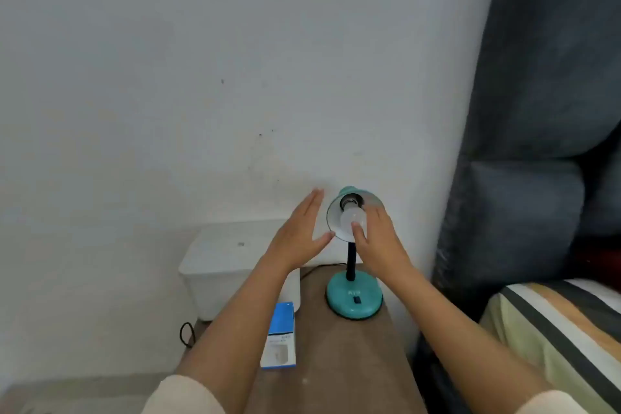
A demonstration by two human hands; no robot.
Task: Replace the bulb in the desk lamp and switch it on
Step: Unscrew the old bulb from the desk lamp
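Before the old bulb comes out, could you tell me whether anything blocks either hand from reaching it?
Nothing visible does. The right hand already touches the bulb inside the lamp shade. The left hand is open beside the shade's rim, with no object between.

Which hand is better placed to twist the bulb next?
The right hand: its fingers already rest on the bulb inside the shade. The left hand is open beside the shade.

Head camera, looking forward-down, close over desk lamp [353,245].
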